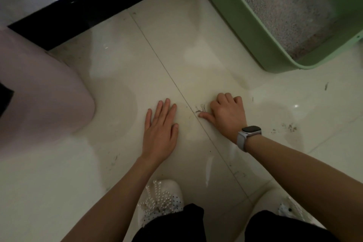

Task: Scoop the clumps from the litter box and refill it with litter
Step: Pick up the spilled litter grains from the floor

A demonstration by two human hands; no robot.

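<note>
Litter box, green plastic, sits top right of view on the pale tiled floor, well apart from both my hands, up and to the R of them. Grey litter fills the inside; can't pick out separate clumps, top R corner is blurred green.

L hand: flat on floor, palm down, fingers straight and slightly spread, holding nothing. It lies just L of the grout line that runs diagonally across the tiles.

R hand: down on the floor just R of that grout line, fingers curled under, thumb out toward the L and touching the tile. Can't tell if anything is held under the fingers. Small dark bits of debris lie on the tile right by the thumb, between my two hands. Smartwatch w/ light band on R wrist.

More dark specks scattered on floor R of my R forearm. Pink rounded bin-like obj at L edge, near the black baseboard. White shoe w/ pearl beads at bottom, under my L forearm; second shoe partly seen bottom R. Black trousers at bottom edge.
</note>
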